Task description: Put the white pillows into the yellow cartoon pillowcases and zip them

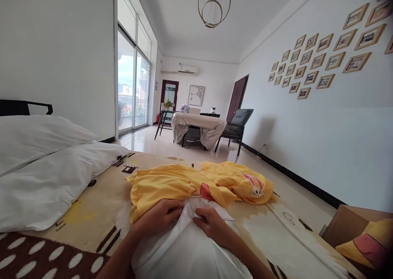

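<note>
A white pillow (190, 256) lies right in front of me at the bottom of the view. My left hand (166, 214) is closed on the left side of its raised far edge. From the other side, my right hand (211, 221) pinches the same edge between thumb and fingers. Just beyond both hands a crumpled yellow pillowcase (166, 180) with a pink-orange patch touches the pillow. Farther right lies a second yellow cloth (238, 180), printed with a rabbit face with pink ears. Parts of my left fingers are hidden behind the white fabric.
Two white pillows (70, 168) are stacked at the left on a patterned beige bedspread (107, 213). A cardboard box (346, 225) with yellow fabric (368, 242) stands at the right. A covered table (199, 121) and a dark chair (238, 123) stand beyond the bed.
</note>
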Demonstrator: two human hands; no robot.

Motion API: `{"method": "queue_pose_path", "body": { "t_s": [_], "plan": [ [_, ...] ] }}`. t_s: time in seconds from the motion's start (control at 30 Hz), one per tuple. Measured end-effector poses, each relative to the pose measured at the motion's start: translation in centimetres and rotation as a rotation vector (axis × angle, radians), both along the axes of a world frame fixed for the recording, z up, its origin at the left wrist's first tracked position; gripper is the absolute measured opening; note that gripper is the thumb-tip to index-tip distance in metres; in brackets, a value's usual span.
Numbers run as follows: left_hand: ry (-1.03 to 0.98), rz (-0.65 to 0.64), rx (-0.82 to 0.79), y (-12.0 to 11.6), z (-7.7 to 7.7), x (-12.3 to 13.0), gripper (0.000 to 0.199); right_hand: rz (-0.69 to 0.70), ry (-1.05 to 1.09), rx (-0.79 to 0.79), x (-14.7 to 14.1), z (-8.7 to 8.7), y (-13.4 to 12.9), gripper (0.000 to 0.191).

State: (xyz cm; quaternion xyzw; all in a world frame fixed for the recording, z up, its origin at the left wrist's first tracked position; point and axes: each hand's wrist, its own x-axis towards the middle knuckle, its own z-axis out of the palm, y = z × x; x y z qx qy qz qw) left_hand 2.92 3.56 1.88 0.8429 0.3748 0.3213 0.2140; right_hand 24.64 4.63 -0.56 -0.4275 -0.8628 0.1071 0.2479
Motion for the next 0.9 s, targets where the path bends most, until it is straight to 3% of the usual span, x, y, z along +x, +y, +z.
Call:
{"method": "queue_pose_path", "body": {
  "t_s": [0.13, 0.27, 0.4, 0.53, 0.7, 0.9],
  "plan": [
    [0.036, 0.225, 0.146, 0.1, 0.1, -2.1, 0.024, -0.007, -0.118, -0.029, -1.3, 1.0, 0.3, 0.022],
    [0.116, 0.381, 0.323, 1.9, -1.2, -3.4, 0.027, 0.010, -0.199, 0.056, -3.3, 1.7, 0.4, 0.019],
    [0.134, 0.422, 0.306, 4.0, -2.9, -4.4, 0.031, 0.097, -0.231, 0.185, -4.2, 1.9, 0.1, 0.016],
    [0.161, 0.410, 0.305, 4.7, -3.7, -4.7, 0.031, 0.154, -0.172, 0.261, -4.3, 1.9, -0.1, 0.009],
    [0.279, 0.587, 0.430, 4.5, -4.1, -3.2, 0.022, 0.077, -0.209, 0.127, -4.9, 2.3, 1.1, 0.017],
    [0.110, 0.614, 0.316, 5.6, -5.4, -3.6, 0.023, 0.008, -0.361, 0.011, -7.5, 3.6, 5.6, 0.017]
  ]
}}
